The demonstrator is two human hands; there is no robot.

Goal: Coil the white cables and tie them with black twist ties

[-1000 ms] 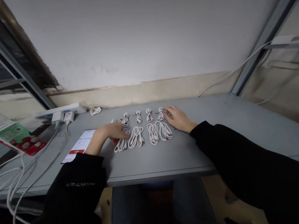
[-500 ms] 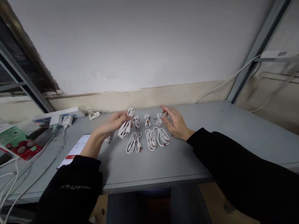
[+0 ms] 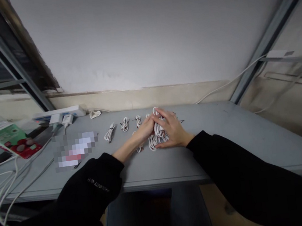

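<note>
My left hand and my right hand meet over a bunched mass of white charging cables on the grey table. Both hands press on it from either side, and the fingers hide part of it. Further left stand several small tied white cable coils, among them one and another. A further coil lies just beyond my left hand. A loop of white cable shows beneath my left wrist.
A phone with a pixelated screen lies on the table at left. Behind it stand a white power strip with plugged-in chargers and a printed green-and-red package. White cords hang off the left edge.
My hands have come together at the middle of the table. The looser coils of the front row are gathered into one bunch under them, and the phone's screen now appears pixelated.
</note>
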